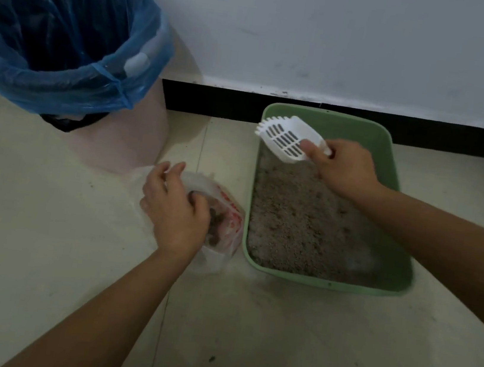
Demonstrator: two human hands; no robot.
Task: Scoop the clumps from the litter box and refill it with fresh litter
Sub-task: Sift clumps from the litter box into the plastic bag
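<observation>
Floor tiles, grey wall, right hand gripping scoop over litter box, left hand clutching plastic bag

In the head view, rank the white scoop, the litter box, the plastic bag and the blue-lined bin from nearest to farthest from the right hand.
1. white scoop: held in the right hand.
2. litter box: beneath that hand.
3. plastic bag: on the floor left of the box, gripped by the left hand.
4. blue-lined bin: far left, by the wall.
</observation>
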